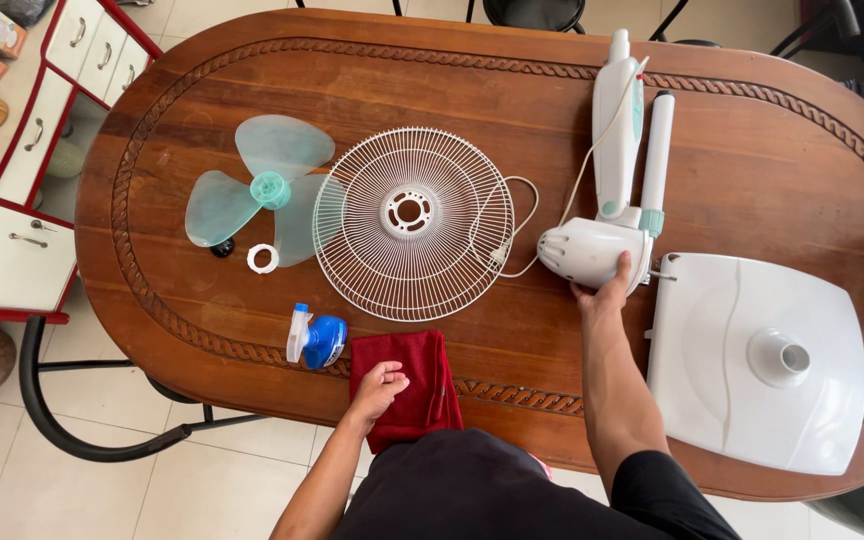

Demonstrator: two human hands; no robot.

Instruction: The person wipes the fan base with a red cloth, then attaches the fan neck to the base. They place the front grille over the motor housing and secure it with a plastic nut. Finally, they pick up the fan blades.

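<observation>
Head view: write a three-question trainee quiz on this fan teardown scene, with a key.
1. True or false: the left hand rests on the red cloth.
2. What does the right hand touch? A) the grille B) the motor housing C) the base
3. Which thing lies just left of the cloth, at the table edge?

Key:
1. True.
2. B.
3. The spray bottle, lying on its side. The blade lies farther back.

Home: wood dining table [252,90], drawers [42,130].
</observation>
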